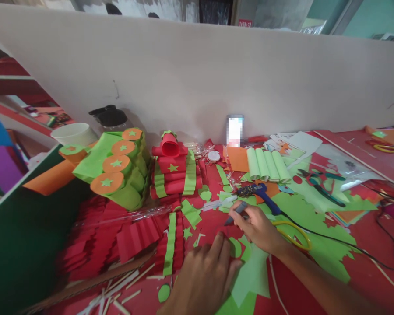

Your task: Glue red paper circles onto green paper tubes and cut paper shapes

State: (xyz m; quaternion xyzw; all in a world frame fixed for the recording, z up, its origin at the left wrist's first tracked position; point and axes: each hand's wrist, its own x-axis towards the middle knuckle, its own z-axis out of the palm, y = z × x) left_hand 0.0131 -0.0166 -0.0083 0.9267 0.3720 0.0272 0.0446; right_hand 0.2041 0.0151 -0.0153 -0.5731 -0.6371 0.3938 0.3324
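My right hand grips a dark grey marker, its tip down against the red paper. Beside it, my left hand lies with its fingers flat on the red surface, fingertips just short of the marker's tip. Under and around both hands are green paper scraps. A small green star lies to the left of the fingertips. Close behind the right hand rests a blue glue gun. Yellow-handled scissors are partly covered by the right forearm.
On the left stand green paper rolls with orange tops and a bundle of red rolls. Pale green rolls, green-handled pliers and a propped phone are farther back. The glue gun's black cord crosses the right side. Thin sticks lie in front.
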